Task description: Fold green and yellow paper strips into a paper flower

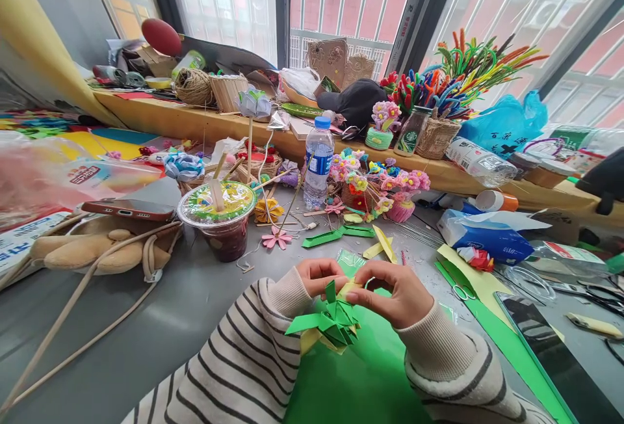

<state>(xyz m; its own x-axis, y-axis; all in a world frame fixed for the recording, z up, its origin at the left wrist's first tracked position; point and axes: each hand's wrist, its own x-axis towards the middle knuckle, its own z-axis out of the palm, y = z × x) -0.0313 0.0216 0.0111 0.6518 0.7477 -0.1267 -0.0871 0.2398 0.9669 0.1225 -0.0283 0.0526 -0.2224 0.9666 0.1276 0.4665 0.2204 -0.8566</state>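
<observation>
Between my two hands is a folded paper piece point(336, 322) made of green and yellow strips, its pointed ends sticking out. My left hand point(319, 275) pinches it from the left at its upper side. From the right, my right hand point(397, 291) grips a yellow strip of the same piece between thumb and forefinger. Below lies a large green sheet point(361, 378) on the grey table point(160, 333). Just beyond my hands rest folded green strips point(324, 238) and crossed yellow strips point(381, 245).
A lidded drink cup point(227, 235) and a water bottle point(318, 167) stand ahead. Left is a bag point(102, 251) with a phone point(131, 209) on it. At right are scissors point(463, 291), a dark-screened tablet point(556, 352) and a blue tissue pack point(482, 235). Crafted flowers point(385, 183) line the back.
</observation>
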